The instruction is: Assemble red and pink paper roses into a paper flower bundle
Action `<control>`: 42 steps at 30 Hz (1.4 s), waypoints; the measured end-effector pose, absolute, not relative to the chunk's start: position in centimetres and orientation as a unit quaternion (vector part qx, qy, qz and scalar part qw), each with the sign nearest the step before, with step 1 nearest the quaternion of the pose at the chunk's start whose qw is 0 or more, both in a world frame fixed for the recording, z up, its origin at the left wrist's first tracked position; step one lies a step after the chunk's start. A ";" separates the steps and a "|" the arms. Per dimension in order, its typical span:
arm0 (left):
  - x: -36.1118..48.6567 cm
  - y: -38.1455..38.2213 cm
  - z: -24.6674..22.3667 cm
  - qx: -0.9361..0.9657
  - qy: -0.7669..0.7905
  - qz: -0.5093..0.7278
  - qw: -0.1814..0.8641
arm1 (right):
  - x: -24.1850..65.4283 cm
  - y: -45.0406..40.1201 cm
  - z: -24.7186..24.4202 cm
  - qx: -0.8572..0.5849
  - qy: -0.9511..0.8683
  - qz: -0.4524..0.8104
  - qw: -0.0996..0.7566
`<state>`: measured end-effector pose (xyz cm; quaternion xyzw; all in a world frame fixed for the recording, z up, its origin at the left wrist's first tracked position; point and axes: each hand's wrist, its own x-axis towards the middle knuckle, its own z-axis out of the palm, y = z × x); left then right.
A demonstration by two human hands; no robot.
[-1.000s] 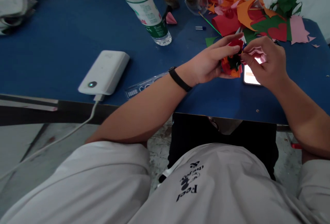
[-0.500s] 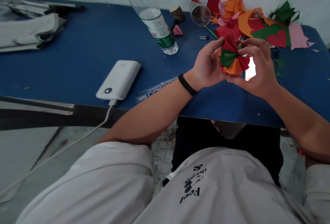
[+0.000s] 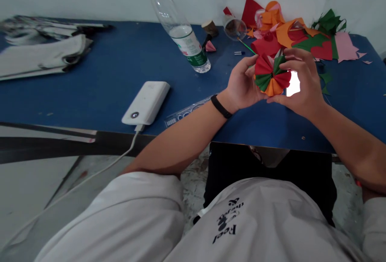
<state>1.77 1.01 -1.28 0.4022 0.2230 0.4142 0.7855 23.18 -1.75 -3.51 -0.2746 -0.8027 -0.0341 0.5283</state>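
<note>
Over the blue bench (image 3: 90, 89), toward its front edge: a round paper rosette (image 3: 273, 78), pleated in fan-like wedges of red, green and orange, rim scalloped, creases gathering to a dark centre. Both hands grip it. Left hand (image 3: 245, 84) cups the left side, black band (image 3: 221, 106) at the wrist. Right hand (image 3: 307, 79) bends in a C, fingers at upper right, thumb below; a bright screen (image 3: 293, 84) shows through the gap. Beyond: cut, curled paper scraps (image 3: 310, 44), heaped.
</note>
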 end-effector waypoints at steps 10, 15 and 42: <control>1.8 0.6 0.4 0.354 0.227 0.405 0.812 | 24.4 0.2 -4.7 -0.303 -0.815 -0.093 0.485; 1.3 0.7 0.2 0.366 0.248 0.409 0.799 | 24.2 0.0 -4.5 -0.287 -0.803 -0.107 0.511; 0.0 3.4 -3.0 0.519 0.195 0.385 0.738 | 24.6 -0.2 -3.9 -0.295 -0.807 -0.131 0.495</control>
